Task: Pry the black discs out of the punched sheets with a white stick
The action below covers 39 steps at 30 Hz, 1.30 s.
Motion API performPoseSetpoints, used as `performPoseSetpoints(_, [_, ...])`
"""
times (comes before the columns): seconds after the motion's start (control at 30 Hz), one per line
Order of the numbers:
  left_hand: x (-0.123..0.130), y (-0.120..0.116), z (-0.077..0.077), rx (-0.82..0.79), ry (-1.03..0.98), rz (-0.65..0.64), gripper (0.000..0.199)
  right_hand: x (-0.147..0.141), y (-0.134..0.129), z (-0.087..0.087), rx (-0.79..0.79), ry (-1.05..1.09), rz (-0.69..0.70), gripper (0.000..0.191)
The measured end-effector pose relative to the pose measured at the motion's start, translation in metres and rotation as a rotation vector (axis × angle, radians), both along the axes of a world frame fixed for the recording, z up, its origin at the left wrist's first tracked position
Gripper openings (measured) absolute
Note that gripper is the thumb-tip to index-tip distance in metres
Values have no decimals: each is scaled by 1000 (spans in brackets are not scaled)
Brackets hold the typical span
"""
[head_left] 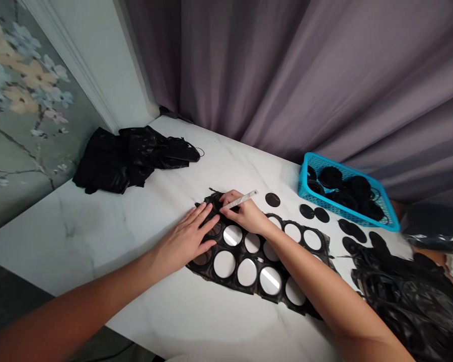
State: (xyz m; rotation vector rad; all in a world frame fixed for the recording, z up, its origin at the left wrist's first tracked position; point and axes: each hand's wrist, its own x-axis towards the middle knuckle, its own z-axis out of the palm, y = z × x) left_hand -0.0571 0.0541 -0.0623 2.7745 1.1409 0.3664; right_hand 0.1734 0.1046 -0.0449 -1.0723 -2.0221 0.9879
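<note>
A black sheet with rows of round cut-outs lies on the table, and the white surface shows through most of the holes. Spread flat across its left end is my left hand, fingers stretched out. Near those fingertips, my right hand pinches a slim pale craft knife or pen, its tip low against the sheet; the tip itself is too small to make out. Dark material still fills the circles beside my left hand. A loose black disc rests just beyond my right hand.
A blue basket holding black round pieces stands at the back right. More black discs lie before it. Black scrap sheets are heaped at the right, and crumpled black material sits at the back left of the white table.
</note>
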Motion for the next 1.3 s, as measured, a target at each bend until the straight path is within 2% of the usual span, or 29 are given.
performPoseSetpoints(0.13, [0, 0, 0, 5, 15, -5, 51, -2, -3, 1, 65, -54, 20, 10])
performPoseSetpoints(0.33, [1, 1, 1, 5, 41, -6, 51, -18, -19, -2, 277, -329, 31, 10])
performPoseSetpoints(0.4, [1, 1, 0, 7, 28, 0, 51, -10, -10, -3, 266, -349, -110, 13])
performPoseSetpoints(0.5, [1, 1, 0, 17, 10, 7, 51, 20, 13, 3, 220, -302, -446, 21])
performPoseSetpoints(0.57, [0, 2, 2, 13, 5, 5, 52, 39, 24, 12, 231, -274, -549, 21])
performPoseSetpoints(0.6, [-1, 2, 4, 9, 3, -1, 52, 44, 25, 17, 243, -265, -549, 20])
performPoseSetpoints(0.67, [-5, -1, 10, 8, -3, -9, 53, 42, 17, 24, 258, -253, -496, 18])
performPoseSetpoints(0.77, [-11, -16, 17, 36, -20, -11, 54, 15, -12, 28, 259, -262, -330, 13])
performPoseSetpoints(0.87, [-17, -39, 17, 53, -12, -7, 51, -15, -40, 23, 220, -256, -122, 14])
performPoseSetpoints(0.97, [-19, -57, 12, 51, 3, 17, 51, -27, -56, 14, 146, -180, 19, 12])
performPoseSetpoints(1.07, [-20, -63, 8, 54, 3, 38, 50, -26, -60, 8, 83, -99, 58, 8])
performPoseSetpoints(1.3, [-21, -61, 6, 34, -28, 30, 49, -25, -59, 6, 5, -38, 67, 15])
